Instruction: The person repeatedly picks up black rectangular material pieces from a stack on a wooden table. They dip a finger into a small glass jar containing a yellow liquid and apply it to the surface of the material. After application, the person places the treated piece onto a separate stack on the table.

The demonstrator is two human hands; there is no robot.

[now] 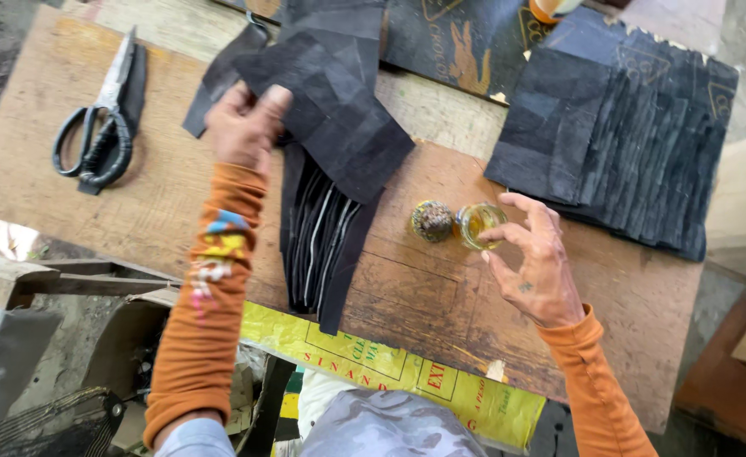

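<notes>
- Gripping a dark leather piece (331, 93), the left hand (242, 127) pinches its edge above the wooden board (161, 195).
- Right hand (534, 254) curls loosely open, fingertips touching a small glass jar (480, 225).
- Jar's crusted lid (431, 221) lies just beside it.
- Scissors (102, 118) rest far left; stacked dark pieces (618, 144) sit right.

So the tabletop (170, 203) has scissors (102, 118) at the far left. Left hand (242, 127) sits right of them, gripping a fabric piece (331, 93) that lies over a stack of strips (322, 245) in the middle. Just right of the strips there's a lid (431, 221), touching a jar (479, 225) that the right hand (534, 262) reaches. Another fabric pile (618, 144) is behind, far right.
</notes>
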